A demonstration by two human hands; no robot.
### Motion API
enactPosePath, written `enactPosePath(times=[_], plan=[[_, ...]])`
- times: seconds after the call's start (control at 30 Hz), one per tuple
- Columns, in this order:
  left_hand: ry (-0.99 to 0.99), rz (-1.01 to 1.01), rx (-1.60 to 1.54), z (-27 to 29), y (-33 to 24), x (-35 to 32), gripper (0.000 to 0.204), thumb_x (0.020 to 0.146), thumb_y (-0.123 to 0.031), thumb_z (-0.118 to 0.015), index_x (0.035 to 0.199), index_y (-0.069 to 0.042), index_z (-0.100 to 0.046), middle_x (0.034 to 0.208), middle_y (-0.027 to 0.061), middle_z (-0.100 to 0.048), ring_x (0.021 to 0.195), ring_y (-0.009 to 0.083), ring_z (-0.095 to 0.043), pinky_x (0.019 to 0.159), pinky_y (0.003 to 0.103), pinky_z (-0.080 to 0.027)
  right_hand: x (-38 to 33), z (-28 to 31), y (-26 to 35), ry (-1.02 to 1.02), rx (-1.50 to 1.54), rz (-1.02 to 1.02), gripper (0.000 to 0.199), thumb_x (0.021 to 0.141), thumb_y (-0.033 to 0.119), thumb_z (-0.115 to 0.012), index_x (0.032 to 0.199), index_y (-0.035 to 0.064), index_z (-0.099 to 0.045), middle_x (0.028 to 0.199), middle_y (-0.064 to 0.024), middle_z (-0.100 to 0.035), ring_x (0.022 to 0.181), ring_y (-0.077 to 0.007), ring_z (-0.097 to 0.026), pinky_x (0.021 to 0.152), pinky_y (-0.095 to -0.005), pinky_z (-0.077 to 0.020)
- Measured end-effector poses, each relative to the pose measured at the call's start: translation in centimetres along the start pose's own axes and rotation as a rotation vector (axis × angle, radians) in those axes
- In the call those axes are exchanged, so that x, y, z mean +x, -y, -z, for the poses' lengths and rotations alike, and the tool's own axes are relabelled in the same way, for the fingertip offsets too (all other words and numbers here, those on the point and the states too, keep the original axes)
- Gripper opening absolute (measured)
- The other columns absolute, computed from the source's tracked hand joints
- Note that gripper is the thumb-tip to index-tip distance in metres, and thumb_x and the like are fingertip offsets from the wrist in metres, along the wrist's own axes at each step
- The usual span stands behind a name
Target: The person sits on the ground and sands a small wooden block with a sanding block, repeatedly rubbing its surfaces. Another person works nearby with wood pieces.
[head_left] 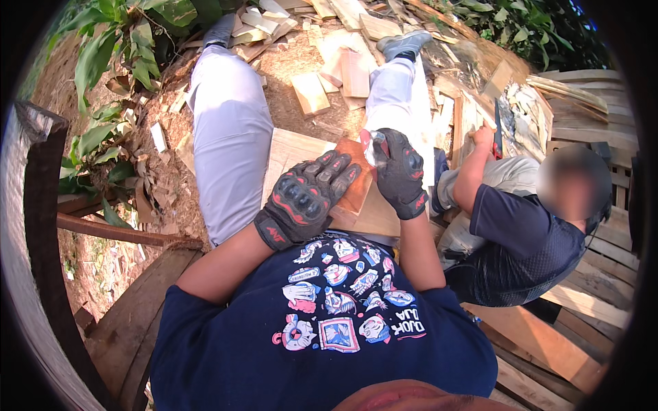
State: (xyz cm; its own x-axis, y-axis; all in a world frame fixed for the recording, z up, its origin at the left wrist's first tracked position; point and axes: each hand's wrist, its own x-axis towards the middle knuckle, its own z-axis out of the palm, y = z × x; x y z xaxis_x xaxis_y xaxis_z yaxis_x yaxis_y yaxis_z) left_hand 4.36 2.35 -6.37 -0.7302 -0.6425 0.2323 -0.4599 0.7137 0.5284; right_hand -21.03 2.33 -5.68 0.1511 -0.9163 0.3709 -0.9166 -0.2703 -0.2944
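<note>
I sit with a pale board (291, 154) across my lap and a smaller reddish wood block (356, 188) lying on top of it. My left hand (305, 195), in a black and red glove, lies flat with fingers spread and presses the block down; its grip is open, holding nothing. My right hand (399, 172), gloved too, is closed around a small folded pale piece (375, 147), which looks like sandpaper, held at the block's far edge.

I judge the rubbing to be under way rather than done: the block's top looks smooth and even in colour, yet the paper sits against its edge, so that edge at least is left. How much of the other faces is finished I cannot tell, since my hands cover much of it.

Offcuts (312, 92) and shavings litter the ground between my legs. To my right, another person (521, 233) crouches over planks (579, 89), one hand near a dark tool (498, 129).
</note>
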Motion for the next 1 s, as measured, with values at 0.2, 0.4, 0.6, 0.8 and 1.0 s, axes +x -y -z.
enactPosePath(times=[0.2,0.4,0.6,0.8,1.0], plan=[[0.026,0.023,-0.085,0.5,0.1,0.1,0.091,0.079,-0.020,-0.078,0.164,-0.007,-0.048,0.159,0.0236,-0.056,0.144,0.0413,-0.057,0.118,0.052,-0.046,-2.2,-1.3,-1.7,0.026,0.222,-0.207,0.018,0.099,0.013,-0.067,0.111,0.0000,-0.070,0.098,-0.0150,-0.072,0.083,-0.0361,-0.073,0.076,-0.0465,-0.0583],[-0.015,0.012,-0.048,0.0,0.2,0.0,0.081,0.083,-0.020,-0.078,0.159,-0.009,-0.055,0.157,0.0161,-0.060,0.142,0.0366,-0.060,0.115,0.050,-0.049,-2.5,-1.4,-0.3,-0.018,0.281,-0.282,0.028,0.102,0.017,-0.064,0.121,-0.0006,-0.075,0.093,-0.0142,-0.075,0.077,-0.0347,-0.074,0.079,-0.0458,-0.0589],[0.000,0.001,0.013,-0.6,0.4,-0.3,0.081,0.083,-0.022,-0.076,0.160,-0.006,-0.054,0.159,0.0191,-0.058,0.143,0.0370,-0.060,0.114,0.051,-0.050,-2.1,-2.9,-1.0,0.012,-0.338,0.081,0.039,0.103,0.026,-0.065,0.139,0.0110,-0.072,0.101,-0.0095,-0.076,0.084,-0.0297,-0.074,0.072,-0.0455,-0.0573],[-0.009,-0.041,0.023,-1.3,0.7,-0.4,0.077,0.085,-0.021,-0.074,0.158,-0.005,-0.056,0.160,0.0202,-0.057,0.143,0.0372,-0.060,0.113,0.051,-0.050,-1.4,-5.7,-6.2,0.168,-0.322,-0.220,0.029,0.104,0.028,-0.063,0.124,0.0160,-0.080,0.086,-0.0099,-0.074,0.073,-0.0314,-0.072,0.068,-0.0465,-0.0560],[-0.059,-0.049,-0.063,-1.1,1.0,-0.5,0.074,0.085,-0.019,-0.071,0.156,-0.003,-0.058,0.160,0.0210,-0.057,0.143,0.0386,-0.059,0.113,0.051,-0.050,-1.9,-1.9,0.2,0.150,-0.214,-0.133,0.031,0.103,0.035,-0.063,0.123,0.0193,-0.080,0.089,-0.0067,-0.075,0.076,-0.0296,-0.073,0.070,-0.0465,-0.0556]])
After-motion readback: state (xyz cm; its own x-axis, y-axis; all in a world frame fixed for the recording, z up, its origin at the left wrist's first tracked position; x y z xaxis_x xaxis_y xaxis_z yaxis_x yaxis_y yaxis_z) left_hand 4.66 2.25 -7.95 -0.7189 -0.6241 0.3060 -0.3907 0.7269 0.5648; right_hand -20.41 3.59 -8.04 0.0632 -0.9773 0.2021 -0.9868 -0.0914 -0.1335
